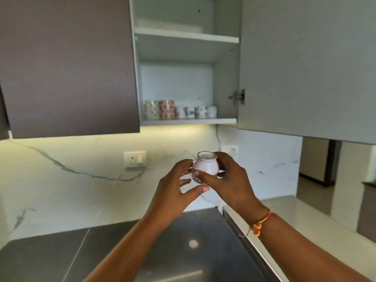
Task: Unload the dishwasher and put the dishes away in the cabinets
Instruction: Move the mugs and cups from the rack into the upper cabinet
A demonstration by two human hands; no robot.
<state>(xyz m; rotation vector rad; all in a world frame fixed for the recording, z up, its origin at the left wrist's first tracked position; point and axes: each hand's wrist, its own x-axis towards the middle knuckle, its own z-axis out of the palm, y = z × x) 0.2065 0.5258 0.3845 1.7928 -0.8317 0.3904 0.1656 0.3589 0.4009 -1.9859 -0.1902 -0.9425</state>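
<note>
Right hand [230,180] gripped inverted cup [205,165]; left hand [175,190] splayed beside it. I judged next: lift to bottom shelf [189,121], front edge.

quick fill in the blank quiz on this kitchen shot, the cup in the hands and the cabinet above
1. The right hand grips the small cup, whose base is turned ___.
2. The orange thread bracelet is on the ___ wrist.
3. In the open cabinet, the row of mugs stands on the ___ shelf.

Missing words: up; right; bottom
</note>
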